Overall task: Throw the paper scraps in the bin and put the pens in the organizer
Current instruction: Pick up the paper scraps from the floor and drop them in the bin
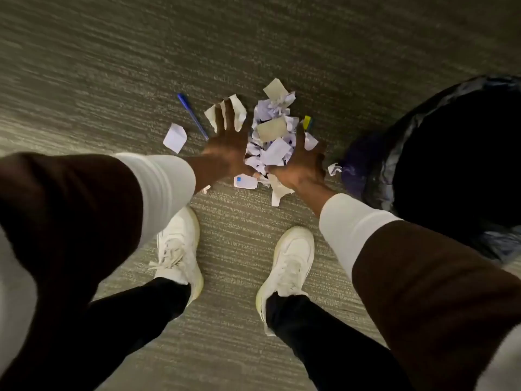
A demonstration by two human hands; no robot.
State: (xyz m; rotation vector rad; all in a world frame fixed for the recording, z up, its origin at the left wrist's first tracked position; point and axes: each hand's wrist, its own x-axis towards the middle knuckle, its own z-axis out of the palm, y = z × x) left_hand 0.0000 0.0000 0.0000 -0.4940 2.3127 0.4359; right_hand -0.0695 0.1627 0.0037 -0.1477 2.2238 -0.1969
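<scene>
A heap of white paper scraps (272, 134) lies on the carpet in front of my feet. My left hand (225, 139) presses against the heap's left side with its fingers spread over a few scraps. Cupped against the right side is my right hand (303, 162), so the heap sits between both palms. Loose scraps lie apart at the left (174, 137), under my wrists (245, 182) and by the bin (334, 168). A blue pen (193, 116) rests on the floor just left of my left hand. A yellow-green marker end (307, 122) pokes out beyond my right fingers.
A bin with a black liner (375, 170) stands at the right, close to the heap, its mouth dark. My two white shoes (179, 246) (290, 258) stand on the grey striped carpet (112, 80) just behind the scraps. No organizer is in view.
</scene>
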